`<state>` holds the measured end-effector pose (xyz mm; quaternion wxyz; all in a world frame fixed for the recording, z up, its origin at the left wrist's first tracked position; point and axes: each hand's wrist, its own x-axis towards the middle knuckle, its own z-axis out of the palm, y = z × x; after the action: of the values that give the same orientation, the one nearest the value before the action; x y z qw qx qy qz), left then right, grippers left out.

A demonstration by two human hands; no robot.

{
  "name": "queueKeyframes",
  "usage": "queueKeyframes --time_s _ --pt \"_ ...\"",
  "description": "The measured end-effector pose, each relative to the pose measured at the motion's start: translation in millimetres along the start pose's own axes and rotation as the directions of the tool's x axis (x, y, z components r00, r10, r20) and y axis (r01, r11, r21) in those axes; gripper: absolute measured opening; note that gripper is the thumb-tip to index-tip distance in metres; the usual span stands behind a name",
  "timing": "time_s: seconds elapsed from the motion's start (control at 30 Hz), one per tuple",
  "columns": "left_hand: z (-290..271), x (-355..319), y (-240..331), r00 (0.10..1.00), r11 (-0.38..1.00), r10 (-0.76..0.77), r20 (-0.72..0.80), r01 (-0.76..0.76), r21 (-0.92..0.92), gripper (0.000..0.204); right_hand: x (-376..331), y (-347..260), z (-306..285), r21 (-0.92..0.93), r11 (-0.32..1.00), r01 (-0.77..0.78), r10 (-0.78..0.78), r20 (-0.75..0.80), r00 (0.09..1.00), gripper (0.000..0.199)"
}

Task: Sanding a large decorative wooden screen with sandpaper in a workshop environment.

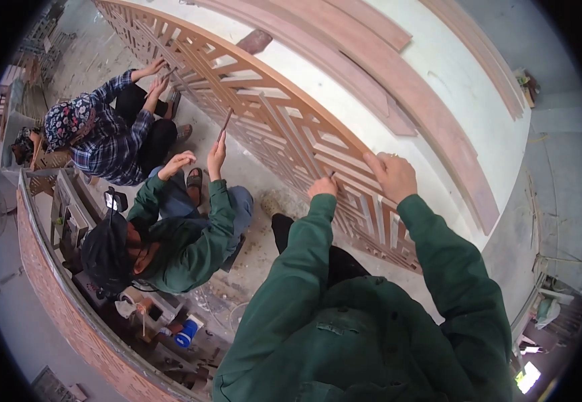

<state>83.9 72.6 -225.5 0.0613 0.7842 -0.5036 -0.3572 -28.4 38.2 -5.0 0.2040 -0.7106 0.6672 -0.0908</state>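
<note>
Left hand (322, 187) pinches small tool against lattice panel (264, 114); right hand (393, 175) fingers curled on top rail (two co-workers (170, 234) left); blue tub (185, 333) near.

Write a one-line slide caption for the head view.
Left hand works a small tool on a wooden lattice panel while the right hand grips its top rail; two co-workers sit alongside.

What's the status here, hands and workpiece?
Left hand pinching small tool on brown wooden lattice panel. Right hand gripping its top rail. Two co-workers alongside, clear.
</note>
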Motion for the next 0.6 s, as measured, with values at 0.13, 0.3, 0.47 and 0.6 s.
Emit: queueKeyframes --time_s 0.13,0.3,0.47,0.6 --pt "-23.6 5.0 -2.8 0.980 0.977 0.201 -0.011 -0.199 0.074 0.037 0.2 6.2 -3.3 -0.025 1.000 -0.019 0.019 0.008 1.000 0.048" --pt "-28.0 -0.5 -3.0 0.970 0.985 0.174 -0.169 -0.172 0.030 0.032 1.3 -1.1 -8.9 0.015 1.000 -0.017 0.017 0.028 0.999 0.048" --pt "-8.0 -5.6 6.2 0.988 0.995 0.102 -0.114 -0.104 -0.011 0.032 4.4 -0.3 -9.5 0.051 0.999 -0.007 0.005 0.039 0.999 0.048" --pt "1.3 -9.3 -4.0 0.995 0.997 0.078 -0.057 -0.078 0.000 0.036 -1.0 -0.5 -4.3 0.015 1.000 -0.017 0.016 0.029 0.999 0.050"
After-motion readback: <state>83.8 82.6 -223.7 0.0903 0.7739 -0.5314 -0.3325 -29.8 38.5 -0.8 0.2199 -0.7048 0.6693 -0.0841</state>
